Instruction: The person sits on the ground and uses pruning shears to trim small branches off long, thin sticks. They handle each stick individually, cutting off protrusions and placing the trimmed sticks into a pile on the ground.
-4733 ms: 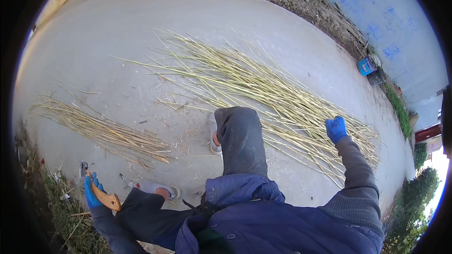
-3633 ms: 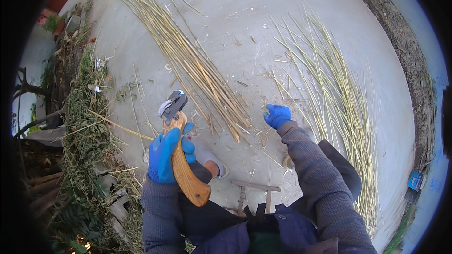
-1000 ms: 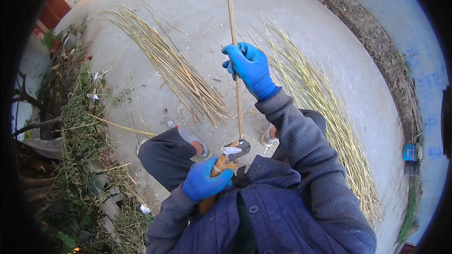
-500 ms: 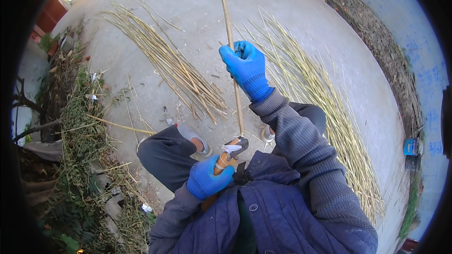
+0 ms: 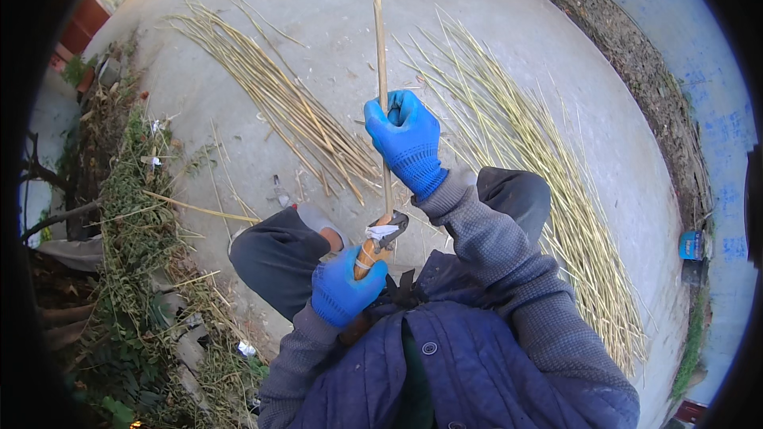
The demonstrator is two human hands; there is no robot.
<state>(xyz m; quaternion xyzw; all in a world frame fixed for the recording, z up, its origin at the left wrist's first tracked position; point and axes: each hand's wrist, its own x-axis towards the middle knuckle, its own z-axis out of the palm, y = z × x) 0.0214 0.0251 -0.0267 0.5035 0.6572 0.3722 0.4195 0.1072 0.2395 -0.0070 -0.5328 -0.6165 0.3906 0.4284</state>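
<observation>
My right hand (image 5: pixel 405 143), in a blue glove, is closed around a long, thin, pale brown stalk (image 5: pixel 377 28). The stalk runs nearly upright through the picture, and its upper part leaves the frame at the top. Closer to my body, my left hand (image 5: pixel 347 287), gloved in blue too, grips a wooden-handled tool (image 5: pixel 366 257). This tool has a dark metal head with a white wrapping, and I cannot make out its exact kind. The stalk's near end meets the tool's head.
Brown stalks (image 5: pixel 278 99) lie in a loose bundle ahead on the left. A larger pile of yellow-green stalks (image 5: pixel 548 167) spreads along the right. Dry plants (image 5: pixel 131 230) and branches edge the left side. A small blue container (image 5: pixel 691 245) stands by the right wall (image 5: pixel 719 119).
My right hand has come nearer to my body, closer to the tool's head. My left hand has shifted slightly forward and left with the tool.
</observation>
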